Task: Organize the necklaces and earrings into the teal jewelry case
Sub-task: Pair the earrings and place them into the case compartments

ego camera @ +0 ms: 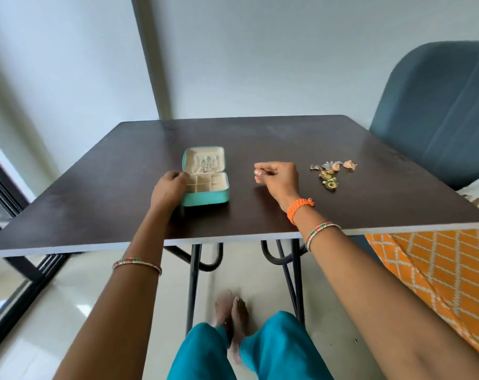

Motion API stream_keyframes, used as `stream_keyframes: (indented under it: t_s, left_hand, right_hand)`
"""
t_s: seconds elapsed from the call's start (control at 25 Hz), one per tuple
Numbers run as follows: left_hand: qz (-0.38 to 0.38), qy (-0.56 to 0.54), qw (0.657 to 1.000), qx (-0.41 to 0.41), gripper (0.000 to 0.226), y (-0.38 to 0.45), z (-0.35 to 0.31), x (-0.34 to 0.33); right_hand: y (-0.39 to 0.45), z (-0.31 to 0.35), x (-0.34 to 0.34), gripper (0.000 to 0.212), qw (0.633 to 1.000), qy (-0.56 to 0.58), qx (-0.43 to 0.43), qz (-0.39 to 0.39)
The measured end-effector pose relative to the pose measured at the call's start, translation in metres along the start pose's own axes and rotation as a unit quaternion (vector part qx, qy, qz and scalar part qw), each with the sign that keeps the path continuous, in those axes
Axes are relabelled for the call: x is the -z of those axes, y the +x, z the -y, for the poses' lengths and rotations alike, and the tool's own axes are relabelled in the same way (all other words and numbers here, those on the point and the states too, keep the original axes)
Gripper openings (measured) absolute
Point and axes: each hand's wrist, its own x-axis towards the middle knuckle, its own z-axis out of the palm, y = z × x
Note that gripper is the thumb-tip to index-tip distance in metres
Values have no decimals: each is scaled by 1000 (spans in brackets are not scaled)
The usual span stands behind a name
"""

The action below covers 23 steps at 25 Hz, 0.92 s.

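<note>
Single head-worn wide-angle view, looking forward and steeply down from above the near edge of the desk (260,138). Whole desk top in frame, far edge against the wall, near edge across mid-frame. Both forearms reach in from the bottom corners. Below the near edge the view takes in desk legs, floor, the person's knees and feet. Close range, strong wide-angle bending at the sides. No second view.

there are no words, numbers, labels or signs to read anywhere here.
</note>
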Motion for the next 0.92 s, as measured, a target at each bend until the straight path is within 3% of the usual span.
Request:
stream_keyframes:
  t_s: [0.12, 0.24, 0.4, 0.68, 0.92]
  left_hand:
    - [-35, 135, 988, -72, 43, -4, 3, -15]
    - [-35, 139, 985, -96, 43, -5, 4, -16]
    - [-15, 170, 980, -101, 50, -3, 9, -18]
    - [37, 180, 977, -105, 54, -10, 7, -19]
    - [65, 186, 972, -132, 53, -13, 10, -25]
  right_hand:
    - [8, 4, -9, 15, 999, -31, 30, 13]
    - [12, 6, -21, 15, 993, -86, 75, 4]
    - [6, 4, -33, 9, 924, -272, 250, 96]
    - [3, 6, -31, 12, 926, -187, 324, 52]
    - [1, 5, -34, 7, 944, -135, 293, 71]
